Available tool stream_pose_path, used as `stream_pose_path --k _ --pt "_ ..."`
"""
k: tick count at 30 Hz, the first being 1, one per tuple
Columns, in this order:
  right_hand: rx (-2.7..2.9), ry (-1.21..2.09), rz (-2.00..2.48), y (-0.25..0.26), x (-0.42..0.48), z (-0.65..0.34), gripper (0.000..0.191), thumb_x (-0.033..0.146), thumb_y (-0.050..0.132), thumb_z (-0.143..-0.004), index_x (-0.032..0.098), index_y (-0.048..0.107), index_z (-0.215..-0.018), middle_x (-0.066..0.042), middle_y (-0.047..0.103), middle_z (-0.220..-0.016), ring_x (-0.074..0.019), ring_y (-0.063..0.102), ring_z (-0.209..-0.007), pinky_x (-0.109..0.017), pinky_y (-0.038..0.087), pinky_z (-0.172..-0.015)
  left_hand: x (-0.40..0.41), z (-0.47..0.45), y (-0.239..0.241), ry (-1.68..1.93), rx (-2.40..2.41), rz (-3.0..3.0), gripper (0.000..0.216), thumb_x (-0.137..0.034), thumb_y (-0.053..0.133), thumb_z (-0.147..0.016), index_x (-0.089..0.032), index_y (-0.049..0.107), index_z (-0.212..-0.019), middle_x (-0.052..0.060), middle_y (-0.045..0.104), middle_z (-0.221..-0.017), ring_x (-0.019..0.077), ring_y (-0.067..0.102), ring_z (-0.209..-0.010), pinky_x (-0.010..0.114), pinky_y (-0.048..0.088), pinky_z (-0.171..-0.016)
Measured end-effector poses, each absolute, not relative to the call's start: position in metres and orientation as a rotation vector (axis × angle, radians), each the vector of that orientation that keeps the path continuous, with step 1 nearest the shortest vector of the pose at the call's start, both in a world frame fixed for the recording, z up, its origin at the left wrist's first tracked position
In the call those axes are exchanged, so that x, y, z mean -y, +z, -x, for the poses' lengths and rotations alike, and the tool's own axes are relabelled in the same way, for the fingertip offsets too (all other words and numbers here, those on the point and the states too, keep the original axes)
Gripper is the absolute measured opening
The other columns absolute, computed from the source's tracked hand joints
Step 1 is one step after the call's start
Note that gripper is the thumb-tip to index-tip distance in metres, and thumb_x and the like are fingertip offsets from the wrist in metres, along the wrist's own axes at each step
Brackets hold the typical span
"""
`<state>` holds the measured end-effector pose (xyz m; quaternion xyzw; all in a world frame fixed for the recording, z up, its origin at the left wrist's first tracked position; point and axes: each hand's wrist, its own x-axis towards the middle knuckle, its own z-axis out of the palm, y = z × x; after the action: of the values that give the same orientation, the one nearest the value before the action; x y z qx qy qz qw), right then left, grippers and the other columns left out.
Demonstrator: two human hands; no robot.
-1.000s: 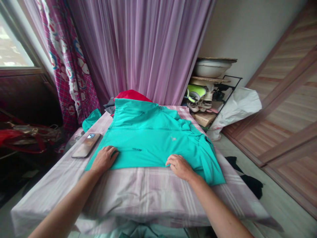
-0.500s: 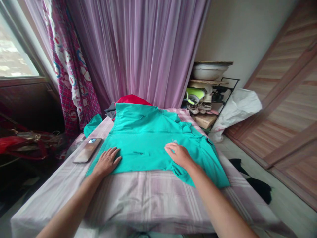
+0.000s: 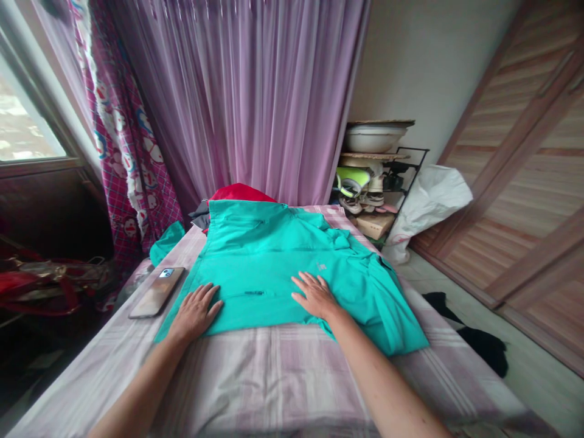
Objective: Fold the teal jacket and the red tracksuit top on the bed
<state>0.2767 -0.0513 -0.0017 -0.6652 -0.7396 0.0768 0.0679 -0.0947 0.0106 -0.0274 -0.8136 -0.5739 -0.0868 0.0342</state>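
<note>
A teal garment [image 3: 274,255] lies spread on a table covered with a pale pink checked cloth [image 3: 274,377]. My left hand [image 3: 195,313] rests flat on the garment's near left corner, fingers spread, open. My right hand [image 3: 314,295] lies flat on the garment's middle, fingers stretched forward, open, close to a small zip and a little logo. The garment's right side is bunched in folds and hangs toward the table's right edge.
A phone [image 3: 157,292] lies face down left of the garment. Red and dark clothes [image 3: 239,193] sit behind it. Purple curtains hang at the back. A shoe rack [image 3: 378,182] with a basin, a white bag [image 3: 429,201] and dark cloth on the floor [image 3: 483,350] are at the right.
My right hand has moved from the garment's near hem forward onto its middle and flattened out. My left hand has stayed at the near left corner.
</note>
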Motion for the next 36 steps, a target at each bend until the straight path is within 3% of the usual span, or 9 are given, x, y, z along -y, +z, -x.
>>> stream_pose_path --k 8,13,20,36 --pt "2.218 0.206 2.020 -0.0034 0.0498 -0.2773 0.057 0.052 0.038 -0.100 0.030 0.041 -0.153 -0.006 0.033 -0.163 -0.0225 0.026 -0.151 -0.048 0.018 -0.122 -0.0135 0.0942 -0.0294 -0.236 1.801 2.492 0.066 -0.056 0.035 -0.098 -0.022 0.038 -0.155 0.009 0.036 -0.162 0.0287 0.033 -0.149 0.048 0.029 -0.120" --pt "2.219 0.197 2.010 -0.0056 0.0469 -0.2779 0.058 0.053 0.038 -0.100 0.030 0.042 -0.153 -0.006 0.034 -0.163 -0.0229 0.027 -0.151 -0.046 0.019 -0.121 -0.0158 0.0961 -0.0307 -0.239 1.812 2.512 0.065 -0.057 0.035 -0.098 -0.024 0.040 -0.154 0.008 0.042 -0.159 0.0279 0.034 -0.149 0.047 0.028 -0.121" --pt "2.236 0.177 2.032 -0.0056 0.0468 -0.2765 0.059 0.052 0.037 -0.100 0.031 0.039 -0.154 -0.006 0.032 -0.164 -0.0237 0.026 -0.151 -0.048 0.018 -0.121 -0.0168 0.0955 -0.0272 -0.205 1.856 2.537 0.068 -0.061 0.029 -0.098 -0.024 0.037 -0.155 0.008 0.038 -0.161 0.0282 0.030 -0.150 0.046 0.024 -0.121" --pt "2.241 0.126 2.032 -0.0073 0.0497 -0.2758 0.057 0.049 0.037 -0.100 0.029 0.042 -0.153 -0.007 0.035 -0.162 -0.0242 0.030 -0.149 -0.049 0.020 -0.120 -0.0086 0.0913 -0.0254 -0.286 1.849 2.533 0.065 -0.056 0.036 -0.098 -0.024 0.040 -0.153 0.009 0.041 -0.159 0.0280 0.032 -0.149 0.048 0.026 -0.121"
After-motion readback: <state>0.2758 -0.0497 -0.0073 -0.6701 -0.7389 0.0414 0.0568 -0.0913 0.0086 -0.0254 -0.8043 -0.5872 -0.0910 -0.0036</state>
